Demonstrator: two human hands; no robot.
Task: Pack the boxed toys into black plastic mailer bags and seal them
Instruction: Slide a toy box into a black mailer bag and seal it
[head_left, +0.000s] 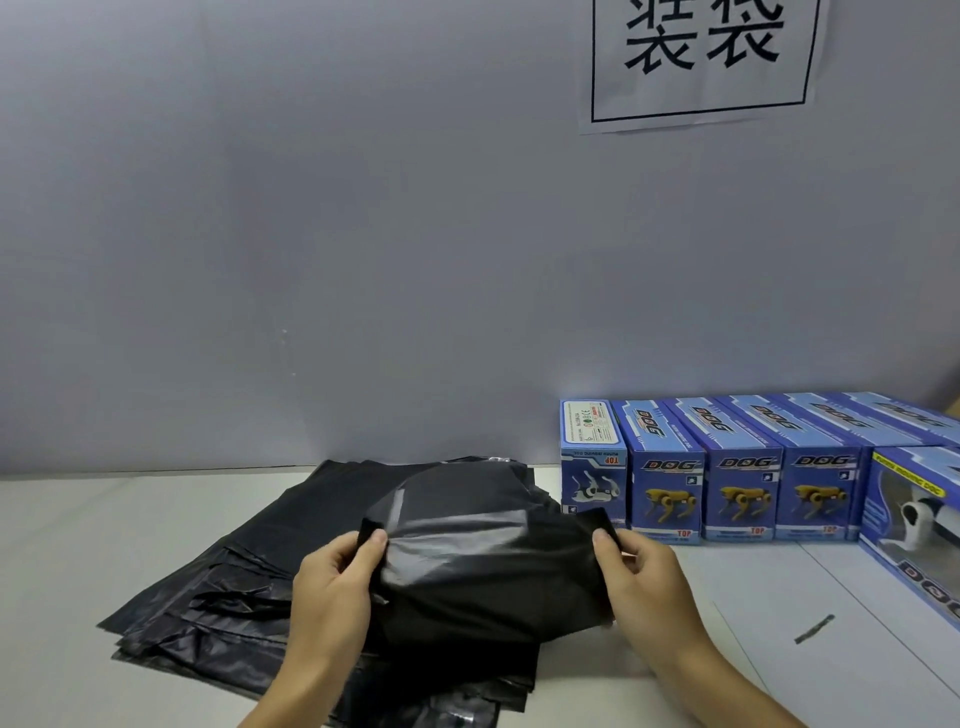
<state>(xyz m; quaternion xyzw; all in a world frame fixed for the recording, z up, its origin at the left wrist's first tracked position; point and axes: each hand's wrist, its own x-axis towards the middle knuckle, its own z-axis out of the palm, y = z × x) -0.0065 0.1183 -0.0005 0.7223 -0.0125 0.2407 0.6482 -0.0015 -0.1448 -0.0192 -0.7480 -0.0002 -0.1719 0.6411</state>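
A black mailer bag (483, 566) is held just above the stack of flat bags (218, 587), its long axis running left to right, parallel to the bench's (78, 519) back edge. The left hand (332, 587) pinches its left end in a closed grip; the right hand (644, 587) pinches its right end. Blue toy boxes (737, 467) stand along the back right edge.

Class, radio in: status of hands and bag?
Left hand, right hand pinching bag over bag pile. Boxes waiting right. Nothing blocking.

Toy boxes (743, 467): "DOG", "TOP"; wall sign (704, 57): "装袋".
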